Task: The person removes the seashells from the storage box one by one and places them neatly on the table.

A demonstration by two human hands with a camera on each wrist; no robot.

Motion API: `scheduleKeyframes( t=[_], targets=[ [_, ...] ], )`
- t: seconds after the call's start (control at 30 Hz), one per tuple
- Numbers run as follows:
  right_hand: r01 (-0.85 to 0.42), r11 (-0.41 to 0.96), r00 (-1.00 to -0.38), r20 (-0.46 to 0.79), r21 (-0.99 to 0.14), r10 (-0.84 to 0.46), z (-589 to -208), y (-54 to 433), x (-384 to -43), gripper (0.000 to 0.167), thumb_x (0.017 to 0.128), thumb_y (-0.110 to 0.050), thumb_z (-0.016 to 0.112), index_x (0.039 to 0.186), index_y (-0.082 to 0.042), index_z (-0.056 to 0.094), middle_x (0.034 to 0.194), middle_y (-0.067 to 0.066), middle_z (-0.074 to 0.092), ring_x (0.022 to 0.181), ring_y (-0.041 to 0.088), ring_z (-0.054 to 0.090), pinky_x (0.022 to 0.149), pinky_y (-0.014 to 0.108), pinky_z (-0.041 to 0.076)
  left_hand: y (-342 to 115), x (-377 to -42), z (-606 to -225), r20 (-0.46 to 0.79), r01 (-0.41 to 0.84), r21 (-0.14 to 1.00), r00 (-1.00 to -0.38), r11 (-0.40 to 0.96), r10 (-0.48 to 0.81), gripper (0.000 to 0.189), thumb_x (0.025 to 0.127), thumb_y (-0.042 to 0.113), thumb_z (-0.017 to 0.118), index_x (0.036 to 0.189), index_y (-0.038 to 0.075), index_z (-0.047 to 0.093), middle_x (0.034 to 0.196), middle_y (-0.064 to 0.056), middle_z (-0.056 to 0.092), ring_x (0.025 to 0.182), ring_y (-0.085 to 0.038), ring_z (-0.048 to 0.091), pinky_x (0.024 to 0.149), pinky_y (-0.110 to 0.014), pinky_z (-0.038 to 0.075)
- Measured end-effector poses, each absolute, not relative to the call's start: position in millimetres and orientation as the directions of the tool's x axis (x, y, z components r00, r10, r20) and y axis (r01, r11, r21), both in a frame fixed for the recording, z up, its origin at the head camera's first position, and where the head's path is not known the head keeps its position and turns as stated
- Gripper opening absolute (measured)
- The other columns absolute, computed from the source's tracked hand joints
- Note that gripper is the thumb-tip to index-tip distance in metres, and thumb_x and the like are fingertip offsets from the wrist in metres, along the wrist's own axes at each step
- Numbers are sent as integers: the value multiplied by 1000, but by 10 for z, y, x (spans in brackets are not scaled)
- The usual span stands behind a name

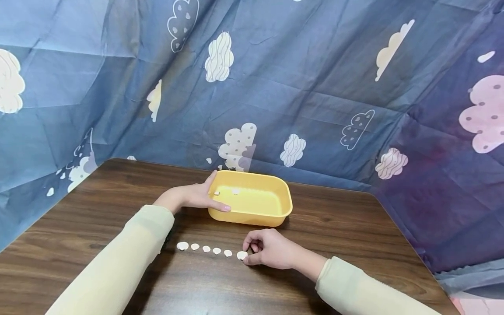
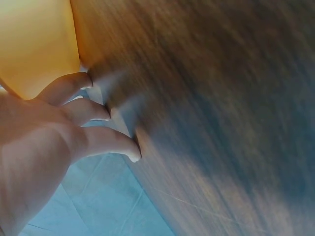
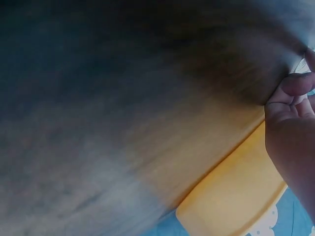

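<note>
Several small white shells (image 1: pixel 206 249) lie in a line on the wooden table. At the right end of that line, my right hand (image 1: pixel 273 249) pinches a white shell (image 1: pixel 241 255) between thumb and index finger, low at the tabletop. Behind the line stands a yellow plastic tub (image 1: pixel 252 218), with two small pale pieces (image 1: pixel 235 191) visible inside. My left hand (image 1: pixel 194 195) rests against the tub's left end, its thumb stretched over the near rim. The left wrist view shows its other fingers (image 2: pixel 110 140) extended down to the table beside the tub (image 2: pixel 39 44).
The dark wood-grain table (image 1: pixel 354 236) carries the tub toward its far edge. A blue cloth (image 1: pixel 275 87) printed with clouds hangs behind and around the table. Both forearms reach in from the front in pale sleeves (image 1: pixel 114 262).
</note>
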State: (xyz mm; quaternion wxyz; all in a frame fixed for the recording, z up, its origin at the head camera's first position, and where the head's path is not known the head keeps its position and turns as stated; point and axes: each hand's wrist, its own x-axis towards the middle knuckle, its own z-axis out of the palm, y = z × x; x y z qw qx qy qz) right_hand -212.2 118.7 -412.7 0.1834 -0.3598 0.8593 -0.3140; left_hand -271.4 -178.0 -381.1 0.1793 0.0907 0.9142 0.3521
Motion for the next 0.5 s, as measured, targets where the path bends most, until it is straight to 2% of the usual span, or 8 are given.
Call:
scheduleKeyframes(
  t=[0.23,0.5],
  targets=[
    [-502,565,-694,-84,-655,-715,-4119,1162,-2095,21,86,-21,89,90,-18,69,75,-9,50,65,0,44,63,18,39,-1786,-2708,-3795,-259,39,680,-922,733,289,147,78,73,81,168,24,-25,177,-23,20,163,-35,28,132,-55,26],
    [-505,589,-700,-100,-631,-707,-4088,1139,-2075,23,84,-24,90,89,-18,69,72,-12,50,64,0,45,63,18,40,-1773,-2696,-3780,-264,51,657,-919,752,293,148,79,72,81,169,20,-24,176,-24,21,162,-36,31,131,-55,28]
  ],
)
